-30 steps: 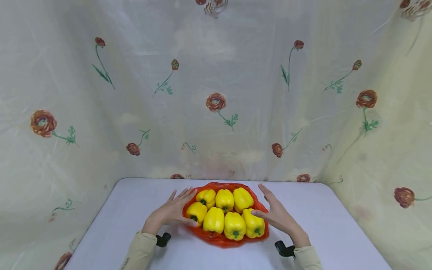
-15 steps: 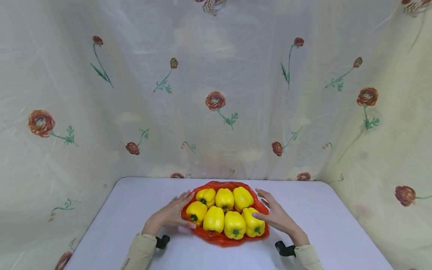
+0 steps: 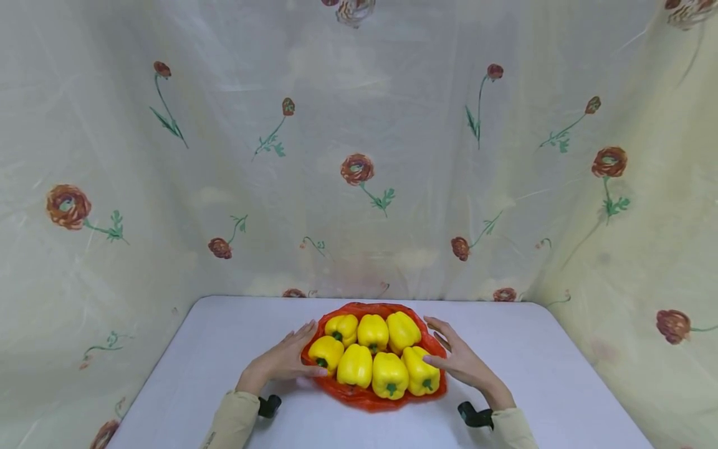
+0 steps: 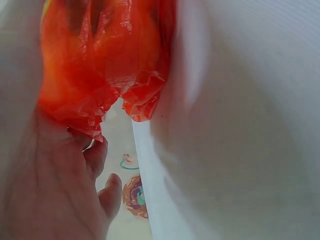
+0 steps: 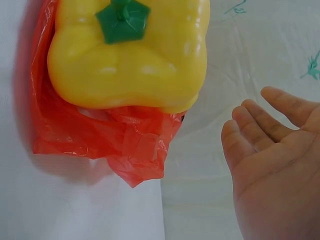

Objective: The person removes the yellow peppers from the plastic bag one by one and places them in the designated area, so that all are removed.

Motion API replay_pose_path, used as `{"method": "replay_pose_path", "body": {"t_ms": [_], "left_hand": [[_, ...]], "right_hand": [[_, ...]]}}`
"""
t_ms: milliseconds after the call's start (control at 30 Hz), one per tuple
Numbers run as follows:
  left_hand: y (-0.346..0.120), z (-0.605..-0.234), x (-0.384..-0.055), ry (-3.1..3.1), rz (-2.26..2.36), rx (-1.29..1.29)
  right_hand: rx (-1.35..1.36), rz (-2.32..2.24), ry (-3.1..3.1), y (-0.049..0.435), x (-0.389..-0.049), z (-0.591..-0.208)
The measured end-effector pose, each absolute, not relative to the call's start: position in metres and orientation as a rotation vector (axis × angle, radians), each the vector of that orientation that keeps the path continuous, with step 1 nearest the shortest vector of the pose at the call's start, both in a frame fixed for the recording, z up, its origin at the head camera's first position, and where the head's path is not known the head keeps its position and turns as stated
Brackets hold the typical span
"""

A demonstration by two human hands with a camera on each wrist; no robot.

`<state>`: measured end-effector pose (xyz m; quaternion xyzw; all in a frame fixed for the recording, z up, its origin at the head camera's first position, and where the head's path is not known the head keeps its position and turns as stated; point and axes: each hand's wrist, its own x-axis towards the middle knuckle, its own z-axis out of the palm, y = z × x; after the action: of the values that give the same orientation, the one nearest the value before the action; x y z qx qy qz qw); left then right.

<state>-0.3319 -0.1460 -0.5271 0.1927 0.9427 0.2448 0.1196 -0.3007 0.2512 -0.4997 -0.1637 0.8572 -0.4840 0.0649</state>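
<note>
Several yellow bell peppers with green stems lie in two rows on a spread red plastic bag, whose crumpled edge shows all round them. My left hand is at the bag's left side, fingers stretched along its edge and thumb by the front-left pepper. In the left wrist view the fingertips meet the red plastic. On the right side, my right hand has its fingers spread and slightly bent, with the thumb overlapping the front-right pepper. The right wrist view has this hand apart from the pepper.
A white-covered table carries the bag near its far edge. Behind and at both sides hangs a pale curtain with printed flowers. Black wrist mounts stick out beside both beige sleeves.
Both hands have shifted only slightly. My right fingers have bent a little and dropped toward the bag, and my left fingertips have drawn back left a little. The peppers and bag look unmoved.
</note>
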Motion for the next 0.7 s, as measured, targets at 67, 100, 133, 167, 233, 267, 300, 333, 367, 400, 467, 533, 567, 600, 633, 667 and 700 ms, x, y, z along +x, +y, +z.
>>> {"method": "replay_pose_path", "body": {"t_ms": [67, 100, 133, 167, 233, 267, 300, 333, 367, 400, 467, 533, 567, 600, 633, 667, 700], "left_hand": [[-0.1456, -0.5271, -0.3322, 2.767, 0.706, 0.542], [-0.1456, -0.5271, -0.3323, 2.774, 0.693, 0.529], [-0.1455, -0.5269, -0.3325, 2.778, 0.691, 0.525], [-0.1455, -0.5267, -0.3326, 2.778, 0.690, 0.528], [-0.1458, -0.5260, -0.3323, 2.774, 0.690, 0.547], [-0.1460, -0.5256, -0.3320, 2.769, 0.692, 0.556], [-0.1461, -0.5250, -0.3316, 2.763, 0.701, 0.571], [-0.1463, -0.5242, -0.3309, 2.759, 0.708, 0.585], [-0.1465, -0.5237, -0.3304, 2.758, 0.715, 0.604], [-0.1468, -0.5231, -0.3297, 2.760, 0.712, 0.618], [-0.1469, -0.5221, -0.3285, 2.773, 0.698, 0.641], [-0.1469, -0.5216, -0.3277, 2.802, 0.666, 0.665], [-0.1466, -0.5217, -0.3277, 2.816, 0.652, 0.683], [-0.1464, -0.5218, -0.3278, 2.832, 0.625, 0.696], [-0.1461, -0.5221, -0.3281, 2.846, 0.613, 0.713], [-0.1458, -0.5222, -0.3283, 2.856, 0.601, 0.728], [-0.1456, -0.5225, -0.3288, 2.862, 0.594, 0.739]], "right_hand": [[-0.491, -1.470, 2.577, 0.2520, -0.3010, -0.5006], [-0.489, -1.469, 2.576, 0.2525, -0.3013, -0.5010], [-0.484, -1.470, 2.573, 0.2529, -0.3016, -0.5014], [-0.482, -1.467, 2.575, 0.2534, -0.3022, -0.5021], [-0.476, -1.463, 2.576, 0.2545, -0.3029, -0.5032], [-0.476, -1.454, 2.578, 0.2549, -0.3032, -0.5038], [-0.471, -1.456, 2.575, 0.2553, -0.3035, -0.5044], [-0.466, -1.452, 2.574, 0.2557, -0.3038, -0.5051], [-0.461, -1.448, 2.572, 0.2562, -0.3040, -0.5059], [-0.455, -1.443, 2.568, 0.2565, -0.3041, -0.5065], [-0.443, -1.440, 2.558, 0.2572, -0.3047, -0.5082], [-0.441, -1.447, 2.543, 0.2575, -0.3051, -0.5093], [-0.448, -1.451, 2.536, 0.2576, -0.3053, -0.5095], [-0.455, -1.450, 2.533, 0.2577, -0.3057, -0.5099], [-0.461, -1.453, 2.528, 0.2578, -0.3061, -0.5100], [-0.466, -1.455, 2.524, 0.2579, -0.3066, -0.5099], [-0.473, -1.465, 2.511, 0.2578, -0.3069, -0.5094]]}}
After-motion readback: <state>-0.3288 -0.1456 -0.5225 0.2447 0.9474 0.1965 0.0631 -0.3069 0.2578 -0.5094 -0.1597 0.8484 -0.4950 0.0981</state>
